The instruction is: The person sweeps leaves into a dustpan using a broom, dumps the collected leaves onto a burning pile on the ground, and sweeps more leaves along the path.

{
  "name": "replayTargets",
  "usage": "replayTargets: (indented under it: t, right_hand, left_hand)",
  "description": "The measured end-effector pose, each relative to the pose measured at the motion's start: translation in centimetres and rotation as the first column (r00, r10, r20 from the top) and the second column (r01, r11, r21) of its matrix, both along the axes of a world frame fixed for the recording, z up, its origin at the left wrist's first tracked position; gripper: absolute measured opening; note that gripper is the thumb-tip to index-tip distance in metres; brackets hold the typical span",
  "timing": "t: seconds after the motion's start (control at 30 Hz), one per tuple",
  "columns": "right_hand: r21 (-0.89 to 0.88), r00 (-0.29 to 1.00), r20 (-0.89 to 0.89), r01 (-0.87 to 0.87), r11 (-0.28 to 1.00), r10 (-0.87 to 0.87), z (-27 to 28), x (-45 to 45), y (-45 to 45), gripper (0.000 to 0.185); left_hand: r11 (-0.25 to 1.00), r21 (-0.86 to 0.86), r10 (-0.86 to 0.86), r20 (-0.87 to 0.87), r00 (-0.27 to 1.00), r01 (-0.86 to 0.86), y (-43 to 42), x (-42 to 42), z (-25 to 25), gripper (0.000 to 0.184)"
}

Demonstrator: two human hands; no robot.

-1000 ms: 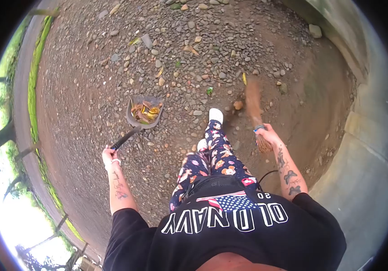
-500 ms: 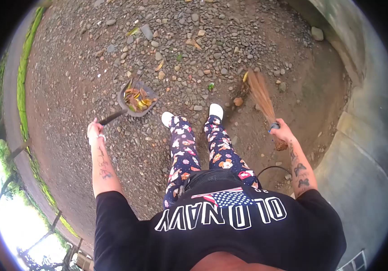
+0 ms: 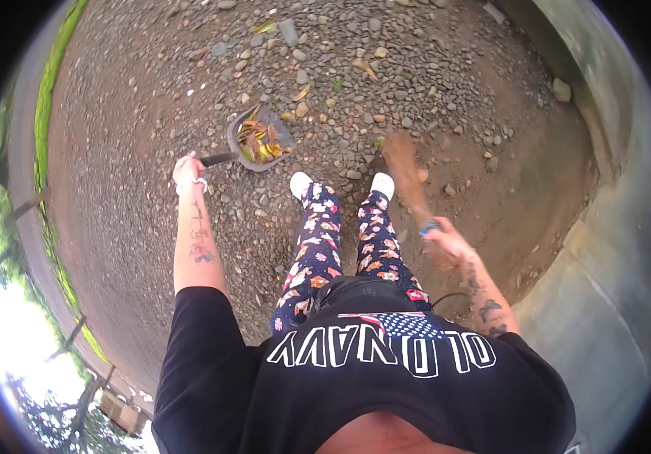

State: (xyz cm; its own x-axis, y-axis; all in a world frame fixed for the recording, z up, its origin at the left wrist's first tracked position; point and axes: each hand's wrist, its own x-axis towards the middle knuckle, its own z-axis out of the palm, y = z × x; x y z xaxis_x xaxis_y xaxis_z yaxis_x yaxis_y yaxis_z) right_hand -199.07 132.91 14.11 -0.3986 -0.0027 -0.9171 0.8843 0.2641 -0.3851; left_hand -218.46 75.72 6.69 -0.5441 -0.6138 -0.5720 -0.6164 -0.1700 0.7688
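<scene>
My left hand is closed around the dark handle of a grey dustpan. Yellow and brown leaves lie in the pan, which is over the gravel left of my feet. My right hand grips a brown bristle broom near its blue binding. Motion blurs the broom's bristles, which point away from me, to the right of my shoes. A small green leaf is close to the bristle tips.
Pebbly ground surrounds my white shoes. Loose leaves lie farther ahead. On the right, a concrete wall and a pale slab border bare dirt. A larger stone rests by the wall. A green strip runs along the left.
The broom has swept leftward with my right hand. My left hand and the dustpan have moved right and farther forward. My feet, earlier mid-step, now stand side by side.
</scene>
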Motion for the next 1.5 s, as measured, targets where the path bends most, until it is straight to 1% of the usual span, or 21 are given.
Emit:
replayTargets:
  t: [0.07,0.27,0.33,0.47,0.53,0.63,0.77,0.83,0.9,0.97,1.0,1.03,1.07,1.13,1.17,1.2,1.27,1.33,1.4,1.43,1.5]
  right_hand:
    - [-0.196,0.97,0.213,0.155,0.968,-0.113,4.9,-3.5,-4.4,0.065]
    - [-0.208,0.93,0.184,0.353,0.912,-0.318,11.1,-4.7,0.0,0.061]
    - [-0.123,0.957,0.128,0.276,0.953,-0.261,10.3,-6.4,-0.9,0.059]
    - [0.065,0.975,-0.003,0.223,0.973,-0.223,0.5,-9.1,-7.6,0.063]
    - [-0.004,0.997,-0.072,-0.028,1.0,0.028,-4.2,-9.5,-12.1,0.063]
    - [-0.239,0.991,0.127,0.076,0.968,-0.046,3.6,-12.4,-17.4,0.062]
    - [-0.251,0.997,-0.007,0.067,0.966,-0.071,7.5,-13.0,-12.3,0.059]
    - [-0.129,0.987,-0.087,0.124,0.984,-0.136,8.8,-13.9,-9.5,0.062]
    - [0.1,0.992,-0.121,0.043,0.994,-0.031,8.1,-15.8,-7.2,0.063]
    - [0.223,0.992,-0.119,-0.002,0.975,0.03,6.0,-18.9,-5.3,0.063]
    - [0.425,0.933,-0.12,-0.261,0.867,0.34,3.5,-20.2,-3.9,0.065]
    - [0.602,0.786,-0.054,-0.467,0.648,0.616,2.7,-21.4,-3.7,0.066]
    - [0.607,0.778,-0.054,-0.473,0.639,0.626,2.5,-22.7,-3.0,0.066]
    - [0.386,0.544,0.053,-0.785,0.485,0.838,4.1,-25.8,-3.4,0.068]
    - [0.332,0.504,-0.128,-0.79,0.516,0.854,4.0,-26.2,-1.1,0.066]
    - [0.339,0.51,-0.13,-0.783,0.522,0.85,6.6,-27.1,-0.7,0.064]
    - [0.274,0.671,-0.052,-0.703,0.656,0.74,11.0,-28.2,2.0,0.065]
    - [0.356,0.69,-0.085,-0.652,0.669,0.719,12.3,-29.2,5.3,0.066]
    - [0.419,0.714,-0.107,-0.599,0.683,0.692,11.7,-30.8,6.8,0.067]
    - [0.508,0.733,-0.06,-0.562,0.653,0.678,10.5,-32.3,7.1,0.067]
    - [0.623,0.743,0.018,-0.532,0.573,0.669,6.8,-35.7,7.3,0.066]
  left_hand:
    - [0.999,0.022,0.036,-0.029,0.999,-0.036,1.1,0.1,1.0,0.024]
    - [0.999,0.009,0.036,0.003,0.999,-0.036,-1.0,1.6,1.1,0.021]
    - [0.992,0.022,0.123,-0.013,0.992,-0.123,-1.4,2.1,1.5,0.021]
    - [0.988,0.0,0.151,-0.046,0.987,-0.152,-2.8,3.1,2.5,0.02]
    - [0.993,-0.034,0.112,-0.071,0.991,-0.114,-3.4,2.9,2.9,0.02]
    - [0.99,-0.056,0.126,-0.075,0.989,-0.13,-5.5,2.6,1.9,0.02]
    - [0.984,-0.016,0.176,-0.045,0.983,-0.177,-9.5,2.4,1.0,0.022]
    - [0.961,0.001,0.273,-0.108,0.956,-0.275,-10.1,2.5,0.7,0.02]
    - [0.955,0.0,0.296,-0.12,0.948,-0.298,-10.5,2.6,0.7,0.019]
    - [0.986,-0.02,0.165,0.016,0.986,-0.164,-10.6,2.4,1.3,0.016]
    - [0.985,-0.017,0.169,0.018,0.985,-0.169,-10.6,2.3,1.3,0.016]
    - [0.978,-0.037,0.206,0.031,0.978,-0.205,-10.4,2.2,1.1,0.017]
    - [0.968,-0.055,0.248,0.039,0.968,-0.246,-10.0,1.7,0.8,0.019]
    - [0.964,-0.057,0.262,0.038,0.964,-0.26,-10.2,1.6,-0.7,0.017]
    - [0.945,-0.025,0.325,-0.028,0.945,-0.326,-10.2,1.6,-1.2,0.013]
    - [0.926,0.007,0.376,-0.078,0.923,-0.377,-10.1,2.0,-0.9,0.011]
    - [0.964,0.053,0.261,-0.026,0.965,-0.26,-9.8,2.0,0.6,0.013]
    - [0.975,-0.116,0.207,0.167,0.964,-0.189,-10.3,2.0,-0.7,0.012]
    - [0.966,-0.039,0.258,0.067,0.964,-0.256,-9.9,1.7,-1.0,0.012]
    - [0.969,-0.066,0.247,0.18,0.952,-0.239,-9.5,1.0,-0.3,0.015]
    - [0.948,-0.034,0.319,0.111,0.941,-0.317,-8.7,0.0,-0.4,0.018]
